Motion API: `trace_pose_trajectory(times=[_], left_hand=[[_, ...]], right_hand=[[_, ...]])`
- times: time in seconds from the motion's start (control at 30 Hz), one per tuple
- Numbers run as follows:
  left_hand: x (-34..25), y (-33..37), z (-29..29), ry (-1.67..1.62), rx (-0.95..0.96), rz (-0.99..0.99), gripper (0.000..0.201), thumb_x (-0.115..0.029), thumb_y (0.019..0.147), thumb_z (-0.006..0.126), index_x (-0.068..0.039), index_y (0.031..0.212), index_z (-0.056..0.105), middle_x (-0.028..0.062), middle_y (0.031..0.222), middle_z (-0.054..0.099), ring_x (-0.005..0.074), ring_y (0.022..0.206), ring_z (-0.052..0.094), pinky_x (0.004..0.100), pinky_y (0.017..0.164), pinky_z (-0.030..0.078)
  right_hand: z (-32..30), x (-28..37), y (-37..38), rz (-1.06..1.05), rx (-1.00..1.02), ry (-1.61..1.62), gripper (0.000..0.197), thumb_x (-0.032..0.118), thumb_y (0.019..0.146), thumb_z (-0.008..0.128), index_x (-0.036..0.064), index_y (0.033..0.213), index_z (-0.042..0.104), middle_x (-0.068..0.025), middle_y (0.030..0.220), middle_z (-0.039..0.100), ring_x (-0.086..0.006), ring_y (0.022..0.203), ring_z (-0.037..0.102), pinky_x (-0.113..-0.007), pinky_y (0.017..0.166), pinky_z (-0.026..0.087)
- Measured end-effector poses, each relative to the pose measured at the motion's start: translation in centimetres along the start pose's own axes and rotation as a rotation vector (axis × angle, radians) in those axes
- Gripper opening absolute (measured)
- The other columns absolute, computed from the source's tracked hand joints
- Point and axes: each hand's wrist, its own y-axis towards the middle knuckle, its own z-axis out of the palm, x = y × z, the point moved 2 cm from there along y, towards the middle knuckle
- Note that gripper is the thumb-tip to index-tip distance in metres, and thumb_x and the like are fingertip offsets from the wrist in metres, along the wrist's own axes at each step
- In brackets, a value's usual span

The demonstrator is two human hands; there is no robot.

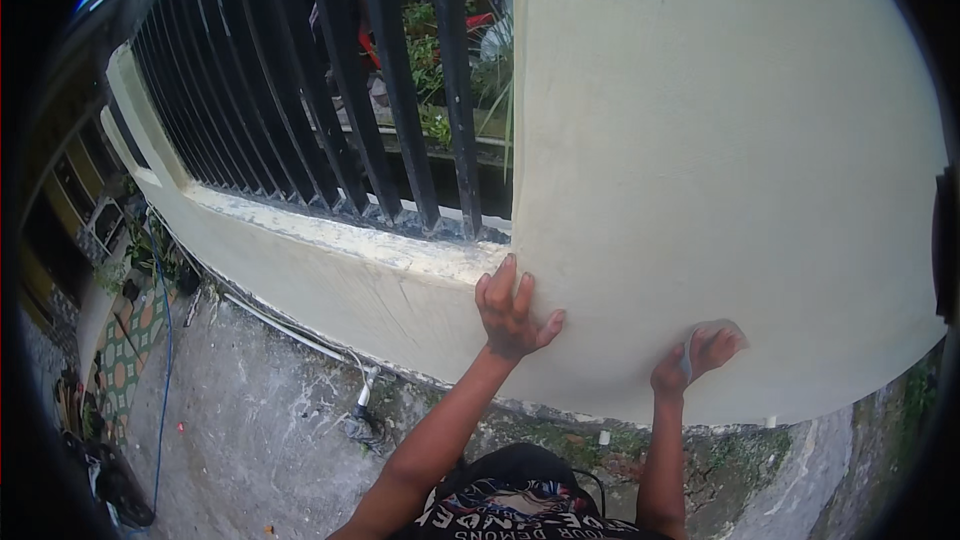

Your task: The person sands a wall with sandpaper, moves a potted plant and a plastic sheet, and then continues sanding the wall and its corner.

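My left hand [512, 312] rests against the cream wall [720, 170], fingers spread, at the corner where the ledge [400, 248] under the black bars ends. It holds nothing. Farther right and a little lower, my right hand [708, 352] presses a thin grey sheet [687, 360] to the smooth wall face. Its fingers are bent over the sheet, whose edges show by the wrist and beyond the fingertips. Most of the sheet is hidden under the hand, so its exact kind cannot be made out.
Black metal bars [385, 80] fill the wall opening, with green plants [425, 65] behind them. A white pipe [285, 328] runs along the wall's foot. On the concrete ground [265, 430] lies a blue hose [163, 380], near patterned tiles [125, 365] and potted plants [150, 250].
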Motion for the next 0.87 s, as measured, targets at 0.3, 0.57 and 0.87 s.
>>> trace_pose_trajectory(times=[0.3, 0.57, 0.87], left_hand=[[-0.9, 0.6, 0.7, 0.004, -0.076, -0.05, 0.074, -0.053, 0.088, 0.056, -0.005, 0.142, 0.039, 0.027, 0.139, 0.046, 0.0374, 0.128, 0.048, 0.0547, 0.107, 0.026], [-1.1, -0.9, 0.9, -0.028, -0.039, -0.076, 0.072, -0.053, 0.087, 0.059, -0.008, 0.14, 0.042, 0.0252, 0.138, 0.047, 0.0364, 0.129, 0.049, 0.0533, 0.108, 0.025], [-5.0, 0.2, -1.4, -0.107, 0.001, 0.266, 0.062, -0.051, 0.087, 0.062, -0.02, 0.14, 0.051, 0.0162, 0.147, 0.045, 0.0333, 0.139, 0.041, 0.0579, 0.118, 0.019]], right_hand=[[-3.1, -5.5, 8.3, 0.756, -0.35, 0.435, 0.062, 0.038, 0.107, 0.032, -0.0028, 0.154, 0.028, -0.0236, 0.163, 0.018, -0.0444, 0.152, 0.011, -0.056, 0.122, 0.011], [-1.7, -3.9, 4.0, 0.537, -0.176, 0.399, 0.069, 0.041, 0.107, 0.036, -0.0046, 0.155, 0.02, -0.026, 0.163, 0.015, -0.0419, 0.152, 0.014, -0.054, 0.122, 0.015], [-4.0, 0.4, 4.1, 0.438, -0.001, 0.534, 0.068, 0.041, 0.108, 0.033, -0.0014, 0.158, 0.016, -0.0227, 0.164, 0.012, -0.0397, 0.153, 0.01, -0.054, 0.123, 0.013]])
